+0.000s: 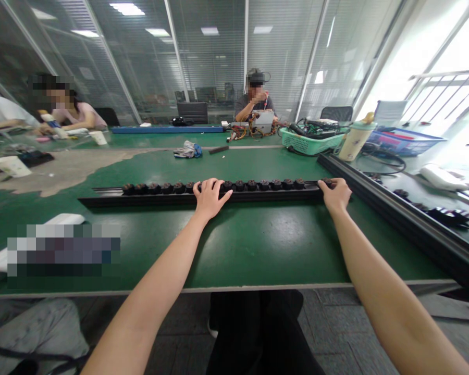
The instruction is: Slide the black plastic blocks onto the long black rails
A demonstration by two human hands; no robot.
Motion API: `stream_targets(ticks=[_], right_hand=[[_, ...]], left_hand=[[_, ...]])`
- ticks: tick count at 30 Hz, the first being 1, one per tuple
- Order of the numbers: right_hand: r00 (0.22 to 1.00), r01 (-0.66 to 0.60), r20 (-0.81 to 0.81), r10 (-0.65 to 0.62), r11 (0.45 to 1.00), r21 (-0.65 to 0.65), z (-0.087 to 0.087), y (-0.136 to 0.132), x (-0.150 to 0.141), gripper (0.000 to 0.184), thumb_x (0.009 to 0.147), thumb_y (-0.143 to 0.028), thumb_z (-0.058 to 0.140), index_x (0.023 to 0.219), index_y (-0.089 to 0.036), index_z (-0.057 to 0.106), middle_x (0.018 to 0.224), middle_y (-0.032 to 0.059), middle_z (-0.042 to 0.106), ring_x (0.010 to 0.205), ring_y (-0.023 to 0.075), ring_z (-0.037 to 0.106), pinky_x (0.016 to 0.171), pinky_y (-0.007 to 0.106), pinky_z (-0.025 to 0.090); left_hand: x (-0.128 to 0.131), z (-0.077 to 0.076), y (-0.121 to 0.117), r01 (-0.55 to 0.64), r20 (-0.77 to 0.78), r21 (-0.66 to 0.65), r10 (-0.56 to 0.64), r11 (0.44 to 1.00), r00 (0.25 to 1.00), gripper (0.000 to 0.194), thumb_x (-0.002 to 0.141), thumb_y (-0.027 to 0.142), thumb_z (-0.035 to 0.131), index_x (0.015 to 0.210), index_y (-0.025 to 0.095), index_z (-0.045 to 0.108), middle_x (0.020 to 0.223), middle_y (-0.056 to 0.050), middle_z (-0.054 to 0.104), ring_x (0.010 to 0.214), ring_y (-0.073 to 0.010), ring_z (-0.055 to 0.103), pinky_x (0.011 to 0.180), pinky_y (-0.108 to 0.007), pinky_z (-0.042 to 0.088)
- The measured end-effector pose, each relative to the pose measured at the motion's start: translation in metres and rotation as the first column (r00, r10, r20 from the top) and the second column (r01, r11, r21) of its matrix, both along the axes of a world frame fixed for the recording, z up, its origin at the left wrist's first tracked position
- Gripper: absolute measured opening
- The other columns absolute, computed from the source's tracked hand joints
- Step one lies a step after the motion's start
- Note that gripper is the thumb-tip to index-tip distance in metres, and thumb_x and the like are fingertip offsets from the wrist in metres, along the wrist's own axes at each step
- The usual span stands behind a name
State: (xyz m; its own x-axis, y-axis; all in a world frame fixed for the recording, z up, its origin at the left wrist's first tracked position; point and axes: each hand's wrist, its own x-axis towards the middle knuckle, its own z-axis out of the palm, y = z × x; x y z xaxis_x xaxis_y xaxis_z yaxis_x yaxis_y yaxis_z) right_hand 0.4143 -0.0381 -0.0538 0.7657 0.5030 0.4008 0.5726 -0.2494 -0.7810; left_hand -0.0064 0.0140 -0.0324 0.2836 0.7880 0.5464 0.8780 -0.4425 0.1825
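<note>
The long black rail [266, 197] lies crosswise on the green bench [258, 250], in front of the seated wearer, with a row of round black parts [239, 185] along its channel. The left hand [209, 200] arches over the middle of that row, fingertips down among the parts and thumb out towards the near side; from here I can't tell whether its grip closes on one or merely rests. The right hand [337, 195] is at the rail's right end, its grip pinching what looks like a small dark piece [327, 182].

To my eye, neat handling here wants light fingertips, each part held by its sides and square to the channel, while the other palm steadies the rail without shoving it along the bench. A press straight down would be kinder than a sideways one, which could tip a neighbour.

A second black rail [391, 219] runs slantwise close by the right hand, so elbow room is tight there. Beyond it lie loose black parts [449, 214]. Further back stand a tumbler [355, 143] and a green basket [311, 144]; across the bench sits another person [254, 101].
</note>
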Motion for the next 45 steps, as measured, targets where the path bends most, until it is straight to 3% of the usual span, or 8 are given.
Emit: stream_targets(ticks=[4,9,20,45], right_hand=[[0.991,-0.063,0.118,0.058,0.997,0.043,0.006,-0.003,-0.002,0.034,0.079,-0.039,0.066,0.108,-0.022,0.063,0.100,0.0080,0.068,0.096,0.0267,0.058,0.098,0.046,0.046],[0.959,-0.134,0.257,0.123,0.991,0.023,0.014,-0.007,-0.010,0.019,0.080,-0.033,0.057,0.093,-0.023,0.069,0.093,0.0076,0.066,0.106,0.0285,0.056,0.105,0.047,0.041],[0.987,-0.052,0.146,0.062,0.996,-0.078,0.009,-0.010,-0.012,0.035,0.080,-0.038,0.061,0.099,-0.019,0.082,0.103,0.0150,0.068,0.106,0.0330,0.058,0.097,0.049,0.047],[0.961,-0.098,0.254,0.106,0.994,-0.046,0.004,-0.008,-0.004,0.035,0.084,-0.030,0.056,0.098,-0.015,0.083,0.099,0.0156,0.076,0.104,0.0310,0.063,0.100,0.045,0.047]], left_hand=[[0.000,0.000,0.000,0.004,0.005,0.003,-0.004,1.000,1.000,0.045,0.102,0.055,0.048,0.135,0.029,0.064,0.141,-0.012,0.061,0.138,-0.0320,0.048,0.124,-0.056,0.019],[0.000,0.000,0.001,0.003,0.007,-0.004,-0.003,1.000,1.000,0.045,0.102,0.056,0.048,0.135,0.030,0.064,0.141,-0.012,0.061,0.138,-0.0326,0.047,0.124,-0.057,0.019],[-0.001,-0.002,0.002,0.011,0.017,0.001,-0.011,1.000,1.000,0.046,0.102,0.056,0.047,0.135,0.030,0.064,0.141,-0.012,0.061,0.138,-0.0324,0.047,0.124,-0.057,0.018],[-0.001,-0.003,0.003,0.019,0.019,0.007,-0.019,1.000,1.000,0.047,0.102,0.056,0.047,0.136,0.028,0.065,0.140,-0.013,0.060,0.137,-0.0329,0.047,0.125,-0.057,0.018]])
